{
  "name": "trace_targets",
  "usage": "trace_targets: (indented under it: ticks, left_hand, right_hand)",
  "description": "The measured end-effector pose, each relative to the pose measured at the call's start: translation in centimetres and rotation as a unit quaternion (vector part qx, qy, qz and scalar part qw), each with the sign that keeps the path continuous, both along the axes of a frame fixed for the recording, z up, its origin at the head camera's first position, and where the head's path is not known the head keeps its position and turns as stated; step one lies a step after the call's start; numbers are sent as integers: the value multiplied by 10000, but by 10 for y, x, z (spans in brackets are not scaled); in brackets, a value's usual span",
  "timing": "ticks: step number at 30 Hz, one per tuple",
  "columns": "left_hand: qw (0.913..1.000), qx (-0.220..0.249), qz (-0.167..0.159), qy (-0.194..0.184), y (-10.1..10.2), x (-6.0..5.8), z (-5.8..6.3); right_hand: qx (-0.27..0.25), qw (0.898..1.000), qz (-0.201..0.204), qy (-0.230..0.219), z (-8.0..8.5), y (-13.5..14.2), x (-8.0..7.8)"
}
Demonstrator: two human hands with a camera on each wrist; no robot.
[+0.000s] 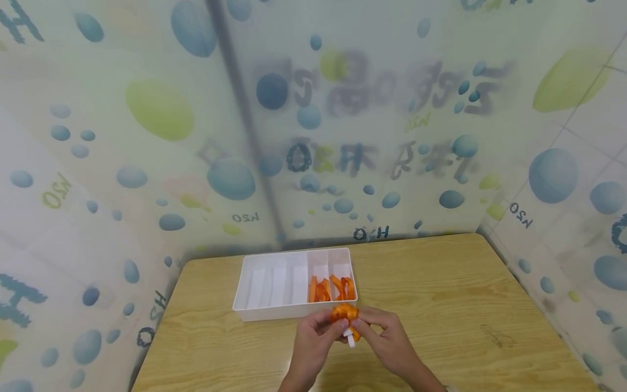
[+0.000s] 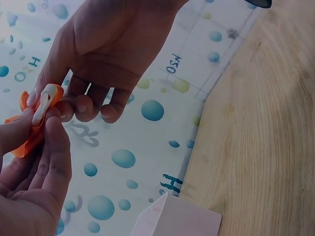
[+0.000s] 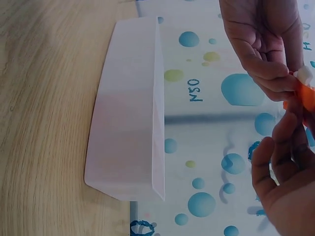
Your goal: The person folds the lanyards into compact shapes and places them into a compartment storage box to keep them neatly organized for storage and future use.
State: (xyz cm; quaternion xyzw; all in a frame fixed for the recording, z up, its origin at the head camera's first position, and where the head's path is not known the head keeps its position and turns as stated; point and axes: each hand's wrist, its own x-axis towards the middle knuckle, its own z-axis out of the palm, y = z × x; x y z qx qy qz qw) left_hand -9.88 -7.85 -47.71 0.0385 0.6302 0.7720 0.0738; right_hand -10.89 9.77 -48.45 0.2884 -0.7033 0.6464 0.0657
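In the head view, both hands meet over the table in front of the tray, at a folded orange ribbon (image 1: 345,312). My left hand (image 1: 312,343) pinches its left side, thumb on top. From the other side my right hand (image 1: 392,344) pinches the ribbon between thumb and fingers. A narrow white piece (image 1: 350,338) sticks out below the ribbon; in the left wrist view this white piece (image 2: 43,105) looks like a loop lying within the orange folds. What kind of piece it is cannot be told. The right wrist view shows the ribbon (image 3: 307,97) only at its edge.
A white divided tray (image 1: 274,313) stands just beyond the hands, to the left. Its two right-hand compartments hold several orange ribbon pieces (image 1: 320,291). The wooden table (image 1: 441,294) backs onto a wall covering (image 1: 313,218) patterned with blue and green drops.
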Motion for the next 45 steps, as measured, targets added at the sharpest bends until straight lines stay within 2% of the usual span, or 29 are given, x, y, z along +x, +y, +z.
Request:
trace_targets:
  ticks: [5,10,12,14,18,22,24,28,30,33,40,45]
  left_hand:
    - [9998,-38,77,155,0,-1,-1]
    - [9999,-137,86,5,0,-2,-1]
    - [9998,-169,65,-28,0,-2,-1]
    - [9999,-164,43,-19,0,-2,-1]
    - [10000,-92,17,14,0,-1,1]
    - [10000,43,59,18,0,0,1]
    - [9999,78,99,20,0,0,1]
    - [9996,71,203,-154,0,0,1]
    - [9993,47,251,-259,0,-1,1]
    - [9990,27,278,-336,0,-1,2]
    - [9990,-61,264,-357,0,-2,0]
    - [9990,22,228,-374,0,-2,-1]
  right_hand:
    - [17,9989,-237,400,0,-4,-1]
    - [287,9952,-676,654,-2,-5,1]
    - [523,9913,-921,782,-1,-5,2]
    - [710,9839,-1137,1182,-2,-6,3]
    - [889,9579,-1387,2353,-3,-7,0]
    - [1324,9324,-1561,2979,-1,-5,-3]
    - [1717,9118,-1687,3326,0,-3,-4]
    - [2536,8645,-1845,3929,1,-1,-5]
    - [2848,8475,-1862,4073,2,0,-5]
    - [3239,8349,-1851,4046,4,0,-3]
    - [3477,8130,-1922,4258,7,-1,-2]
    - [3501,8087,-1936,4312,7,-1,-2]
